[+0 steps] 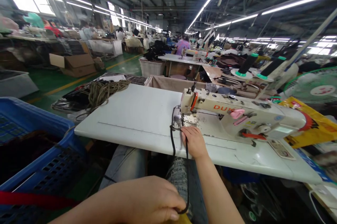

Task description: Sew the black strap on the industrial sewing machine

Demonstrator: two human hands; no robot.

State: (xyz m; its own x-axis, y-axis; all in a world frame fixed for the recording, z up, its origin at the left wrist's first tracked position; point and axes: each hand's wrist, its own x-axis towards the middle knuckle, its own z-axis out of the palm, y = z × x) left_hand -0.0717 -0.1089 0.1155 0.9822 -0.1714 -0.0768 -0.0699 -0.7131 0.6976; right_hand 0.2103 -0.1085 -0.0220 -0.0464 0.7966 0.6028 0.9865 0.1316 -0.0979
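A thin black cord (173, 141) runs over the front edge of the white sewing table and up to the needle area of a sewing machine (247, 112). My right hand (194, 141) rests on the table just in front of the presser foot, its fingers closed on one strand of the cord. Lower down, above my lap, my left hand (155, 199) pinches the hanging part of that cord between thumb and fingers. A second strand lies to the left of my right hand. The needle tip is too small to make out.
A bundle of olive cords (105, 92) lies at the table's left end. On the floor at left stands a blue plastic basket (52, 168) with dark material inside. Black thread cones (246, 65), a green fan (313, 85) and a yellow bag (310, 126) are at right.
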